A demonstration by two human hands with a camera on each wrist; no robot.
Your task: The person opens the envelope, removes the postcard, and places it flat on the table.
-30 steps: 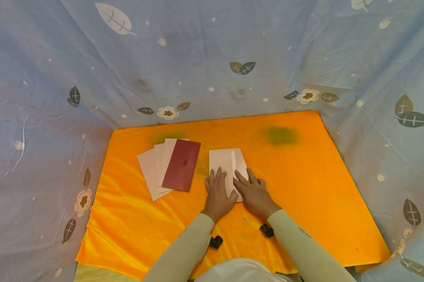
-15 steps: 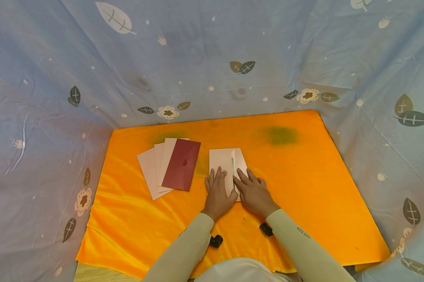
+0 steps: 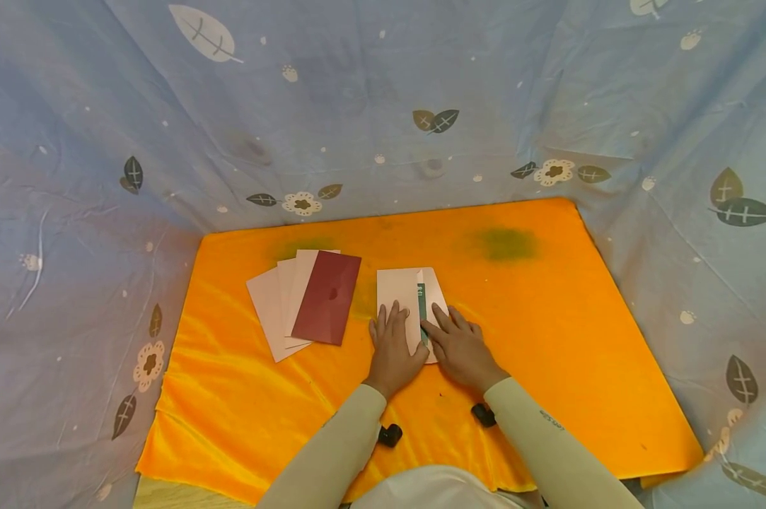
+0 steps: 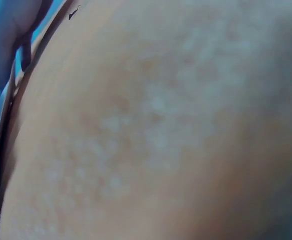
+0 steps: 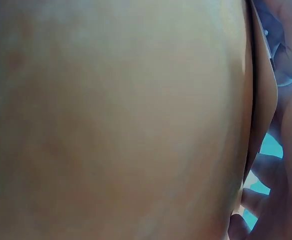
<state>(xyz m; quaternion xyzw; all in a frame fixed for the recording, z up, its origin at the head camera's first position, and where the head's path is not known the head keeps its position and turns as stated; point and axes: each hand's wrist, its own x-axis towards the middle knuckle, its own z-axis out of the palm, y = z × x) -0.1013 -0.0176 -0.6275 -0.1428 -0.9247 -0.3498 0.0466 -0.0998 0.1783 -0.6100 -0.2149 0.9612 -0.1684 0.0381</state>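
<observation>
A pale pink envelope [image 3: 393, 286] lies on the orange cloth in front of the person, its pointed flap [image 3: 435, 283] opened out to the right. Along the mouth, a green slip of paper [image 3: 421, 293] with white marks shows as a narrow strip. The left hand [image 3: 392, 355] rests flat on the envelope body, fingers extended. Fingers of the right hand [image 3: 464, 355] lie extended over the flap and the lower part of the green slip. Both wrist views are mostly filled by blurred close surfaces, with some fingers [image 4: 3, 45] at the edge of the left one.
To the left, a dark red envelope [image 3: 327, 300] overlaps several pale envelopes [image 3: 264, 304] fanned on the orange cloth [image 3: 548, 353]. Small black pieces [image 3: 390, 435] sit by the wrists. A patterned blue-grey curtain [image 3: 357, 106] encloses the back and sides.
The green slip, hidden one second ago, has come into sight at the envelope's mouth and shows wider now. The right fingers have shifted slightly right; the left hand stays in place.
</observation>
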